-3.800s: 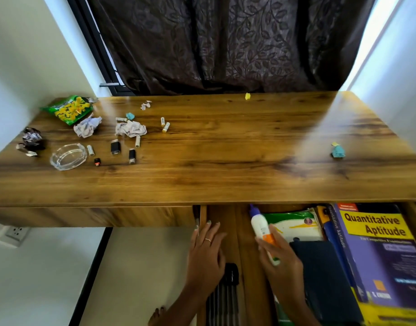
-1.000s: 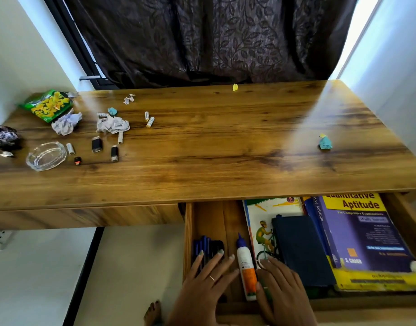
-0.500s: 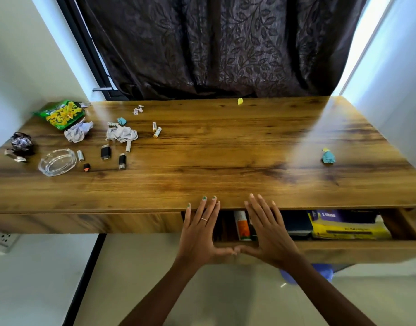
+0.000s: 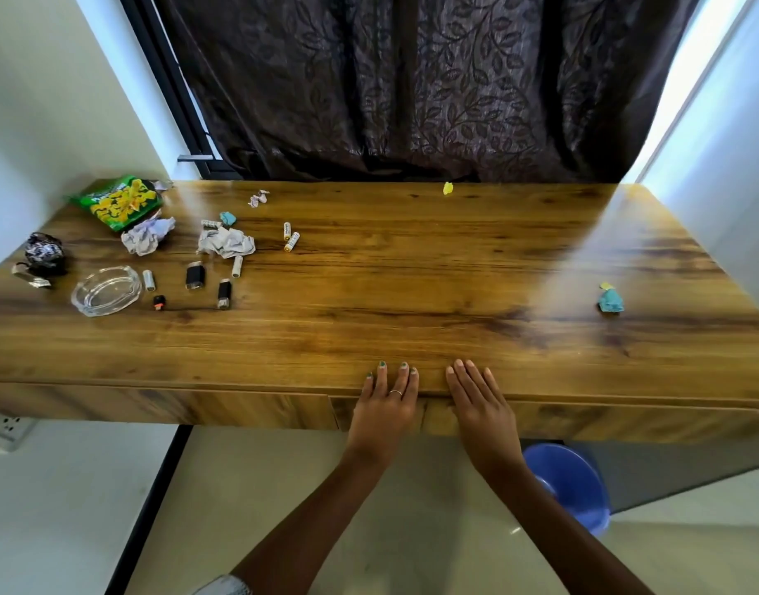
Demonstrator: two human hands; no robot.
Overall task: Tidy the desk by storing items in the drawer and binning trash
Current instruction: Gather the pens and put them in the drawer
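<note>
The drawer under the wooden desk is shut, its front flush with the desk edge. My left hand and my right hand lie flat against the drawer front, fingers spread, holding nothing. At the desk's left lie crumpled papers, a green snack packet, several small batteries, two black lighters and a glass ashtray. A teal paper scrap sits at the right.
A blue bin stands on the floor under the desk's right side. A dark foil wrapper ball lies at the far left edge. A yellow scrap sits at the back by the dark curtain. A wall socket is low left.
The drawer, open with books, pens and a glue bottle inside a second ago, has been pushed fully shut by both hands. My view has lifted toward the desk top.
</note>
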